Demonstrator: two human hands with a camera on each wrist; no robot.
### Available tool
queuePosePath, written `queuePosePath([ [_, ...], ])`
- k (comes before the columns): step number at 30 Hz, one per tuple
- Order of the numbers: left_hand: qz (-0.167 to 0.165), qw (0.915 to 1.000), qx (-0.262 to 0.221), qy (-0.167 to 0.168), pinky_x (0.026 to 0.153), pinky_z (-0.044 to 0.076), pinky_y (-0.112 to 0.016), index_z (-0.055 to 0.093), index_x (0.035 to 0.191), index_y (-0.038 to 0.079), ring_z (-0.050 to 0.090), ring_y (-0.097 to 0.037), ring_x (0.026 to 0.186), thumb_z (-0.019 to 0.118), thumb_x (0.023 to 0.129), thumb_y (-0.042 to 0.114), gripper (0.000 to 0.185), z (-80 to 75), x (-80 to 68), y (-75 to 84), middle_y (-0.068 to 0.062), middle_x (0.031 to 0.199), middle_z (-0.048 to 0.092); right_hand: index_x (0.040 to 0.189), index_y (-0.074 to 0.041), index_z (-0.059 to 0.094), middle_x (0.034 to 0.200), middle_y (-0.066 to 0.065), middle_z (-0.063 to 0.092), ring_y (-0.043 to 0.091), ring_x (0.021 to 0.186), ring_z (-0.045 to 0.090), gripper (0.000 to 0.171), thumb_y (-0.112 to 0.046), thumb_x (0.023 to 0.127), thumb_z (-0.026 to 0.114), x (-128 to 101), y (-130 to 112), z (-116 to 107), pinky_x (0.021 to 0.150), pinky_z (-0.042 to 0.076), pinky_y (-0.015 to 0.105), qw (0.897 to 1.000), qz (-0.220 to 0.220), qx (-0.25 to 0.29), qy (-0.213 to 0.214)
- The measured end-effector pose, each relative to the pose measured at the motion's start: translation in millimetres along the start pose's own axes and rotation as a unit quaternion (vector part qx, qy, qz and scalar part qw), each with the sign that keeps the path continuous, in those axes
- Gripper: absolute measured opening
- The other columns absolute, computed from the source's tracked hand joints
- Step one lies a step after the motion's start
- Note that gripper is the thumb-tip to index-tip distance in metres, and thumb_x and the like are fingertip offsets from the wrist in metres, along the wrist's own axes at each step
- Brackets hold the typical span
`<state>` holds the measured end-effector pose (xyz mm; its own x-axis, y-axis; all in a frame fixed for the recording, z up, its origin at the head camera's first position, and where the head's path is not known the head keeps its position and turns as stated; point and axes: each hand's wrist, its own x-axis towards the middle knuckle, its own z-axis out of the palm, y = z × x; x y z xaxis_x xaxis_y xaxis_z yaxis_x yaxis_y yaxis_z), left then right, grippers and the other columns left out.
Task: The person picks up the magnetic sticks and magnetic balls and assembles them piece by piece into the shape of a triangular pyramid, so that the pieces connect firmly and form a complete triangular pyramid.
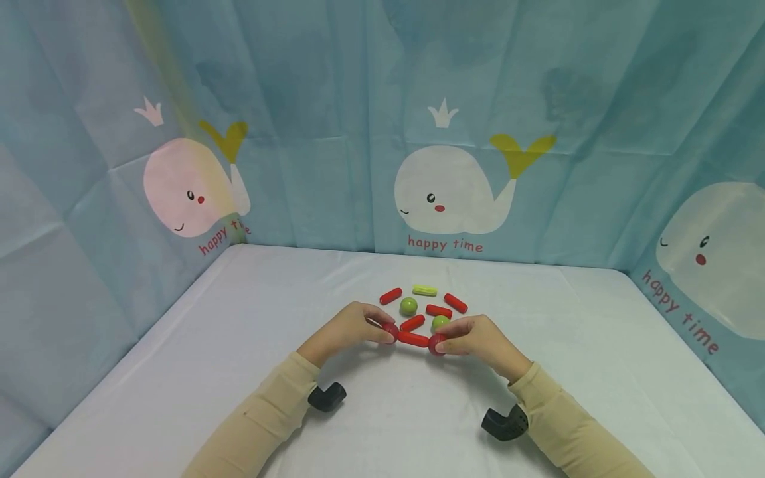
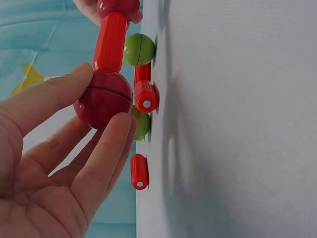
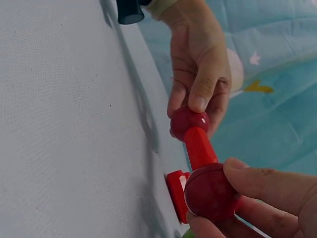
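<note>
A red rod [image 1: 413, 339] joins two dark red balls end to end, held a little above the white table. My left hand [image 1: 356, 326] pinches the left ball [image 2: 103, 101] between thumb and fingers. At the other end, my right hand [image 1: 478, 340] pinches the right ball [image 3: 210, 193] in the same manner. Just beyond the joined piece lie a loose red rod [image 1: 412, 323] and a green ball [image 1: 441, 323], the latter close to my right fingertips. In the left wrist view, a loose red rod [image 2: 146, 96] shows a pale round spot on its end.
Farther back on the white table [image 1: 574, 312] lie another green ball [image 1: 409, 306], a yellow-green rod [image 1: 425, 290] and several more red rods [image 1: 455, 303]. Blue curtains [image 1: 335, 192] with whale prints stand behind and at both sides. Black curved pieces [image 1: 507, 423] jut from both wrists.
</note>
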<state>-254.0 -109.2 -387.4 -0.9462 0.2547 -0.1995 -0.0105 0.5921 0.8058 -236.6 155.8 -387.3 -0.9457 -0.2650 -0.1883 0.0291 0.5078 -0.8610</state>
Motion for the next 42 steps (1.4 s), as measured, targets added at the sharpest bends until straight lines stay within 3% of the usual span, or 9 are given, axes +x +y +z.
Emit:
queuePosePath([
  [7,0.007,0.9998,-0.013,0.014,0.089,0.054,-0.039,0.073,0.106,0.019,0.062,-0.017,0.099,0.082,0.081,0.023,0.028,0.2,0.2,0.1,0.003,0.102,0.071,0.118,-0.009,0.073,0.104,0.002,0.076,0.016,0.104,0.062,0.043,-0.031,0.082,0.080,0,0,-1,0.085,0.055,0.034,1.000,-0.008,0.005,-0.028],
  [14,0.025,0.9994,-0.017,0.018,0.089,0.054,-0.036,0.074,0.106,0.014,0.064,-0.014,0.094,0.083,0.080,0.019,0.028,1.7,-0.3,2.4,0.001,0.099,0.074,0.118,-0.009,0.072,0.107,0.004,0.075,0.015,0.098,0.066,0.037,-0.026,0.085,0.077,-1,5,-4,0.088,0.054,0.032,0.995,-0.037,0.022,-0.091],
  [22,0.026,0.9995,-0.012,0.010,0.085,0.055,-0.035,0.075,0.107,0.016,0.064,-0.013,0.093,0.082,0.081,0.022,0.028,6.3,0.8,1.8,0.003,0.100,0.073,0.121,-0.005,0.069,0.108,0.004,0.073,0.015,0.095,0.065,0.038,-0.019,0.087,0.073,-2,3,-1,0.085,0.053,0.030,0.989,-0.020,0.035,-0.140],
  [35,0.048,0.9988,0.002,-0.011,0.090,0.051,-0.038,0.076,0.110,0.021,0.059,-0.016,0.106,0.082,0.081,0.028,0.030,12.1,-1.8,2.0,0.004,0.109,0.073,0.115,-0.005,0.073,0.086,-0.004,0.072,0.014,0.084,0.058,0.035,-0.030,0.091,0.071,0,5,6,0.077,0.045,0.030,0.992,0.007,0.023,-0.128],
  [42,0.050,0.9986,0.007,-0.012,0.091,0.053,-0.039,0.075,0.113,0.020,0.061,-0.015,0.103,0.081,0.082,0.027,0.032,15.5,-1.5,4.5,0.003,0.110,0.073,0.112,-0.003,0.073,0.088,-0.005,0.073,0.013,0.086,0.060,0.034,-0.028,0.091,0.071,3,9,6,0.079,0.046,0.030,0.990,0.004,0.042,-0.137],
])
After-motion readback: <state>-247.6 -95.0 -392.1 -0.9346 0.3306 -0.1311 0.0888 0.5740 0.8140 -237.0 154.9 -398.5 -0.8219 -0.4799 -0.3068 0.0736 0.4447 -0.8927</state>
